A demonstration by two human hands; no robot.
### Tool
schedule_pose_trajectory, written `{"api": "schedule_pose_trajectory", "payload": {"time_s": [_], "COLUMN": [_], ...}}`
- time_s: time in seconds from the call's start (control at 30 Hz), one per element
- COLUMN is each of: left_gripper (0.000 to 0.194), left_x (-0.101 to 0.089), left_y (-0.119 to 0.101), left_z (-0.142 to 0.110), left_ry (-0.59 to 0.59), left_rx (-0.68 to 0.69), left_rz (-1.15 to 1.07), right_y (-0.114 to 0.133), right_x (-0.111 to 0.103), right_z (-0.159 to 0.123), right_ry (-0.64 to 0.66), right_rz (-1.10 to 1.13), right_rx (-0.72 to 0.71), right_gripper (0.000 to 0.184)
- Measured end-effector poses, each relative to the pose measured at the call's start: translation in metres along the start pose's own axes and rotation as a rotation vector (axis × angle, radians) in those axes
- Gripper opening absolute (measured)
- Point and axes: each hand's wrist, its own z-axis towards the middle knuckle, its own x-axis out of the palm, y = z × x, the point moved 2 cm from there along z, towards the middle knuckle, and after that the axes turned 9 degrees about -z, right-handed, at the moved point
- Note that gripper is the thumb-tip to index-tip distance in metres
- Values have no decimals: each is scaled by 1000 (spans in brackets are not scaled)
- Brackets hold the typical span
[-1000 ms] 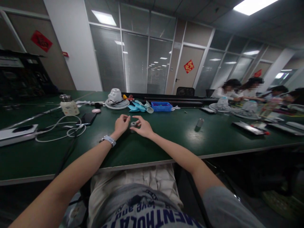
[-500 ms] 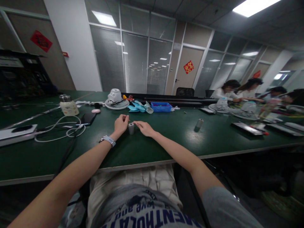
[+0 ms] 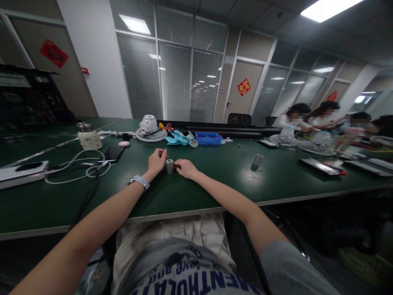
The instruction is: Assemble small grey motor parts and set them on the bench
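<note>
A small grey metal cylinder [image 3: 170,167] with a hole in its top stands upright on the green table. Just to its left is my left hand [image 3: 157,161], its thumb and fingers pinched together; whatever is in that pinch is too small to make out. From the other side my right hand [image 3: 186,169] comes close, fingers bent and closed, fingertips at the cylinder's right side. Whether they touch it or hold some small thing, I cannot tell. A second grey cylinder [image 3: 258,159] stands farther right, away from both hands.
Behind the hands lie a white fan part [image 3: 150,131], blue fan blades [image 3: 178,138] and a blue tray [image 3: 208,139]. On the left are a phone [image 3: 114,154], a white cable [image 3: 92,170] and a bottle [image 3: 89,137]. Several people sit at the far right.
My right hand's fingers, stretched out over the cylinder's top edge before, are now bent and lower, by its right side. My left hand has hardly moved.
</note>
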Motion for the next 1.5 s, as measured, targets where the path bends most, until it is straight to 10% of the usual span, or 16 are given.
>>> {"api": "schedule_pose_trajectory", "payload": {"time_s": [0.67,1.03,1.3,1.5], "left_gripper": [30,29,30,31], "left_x": [-1,-2,0,-1], "left_y": [1,2,5,5], "left_z": [0,0,1,0], "left_ry": [-5,7,26,34], "left_rx": [-21,-37,-35,-40], "left_rz": [24,11,16,17], "right_y": [-9,-93,-194,-212], "right_x": [15,-4,-51,-69], "right_z": [0,-19,-88,-116], "right_ry": [-72,-139,-207,-246], "right_rz": [266,127,-232,-289], "right_rx": [190,445,906,1135], "right_gripper": [39,37,34,36]}}
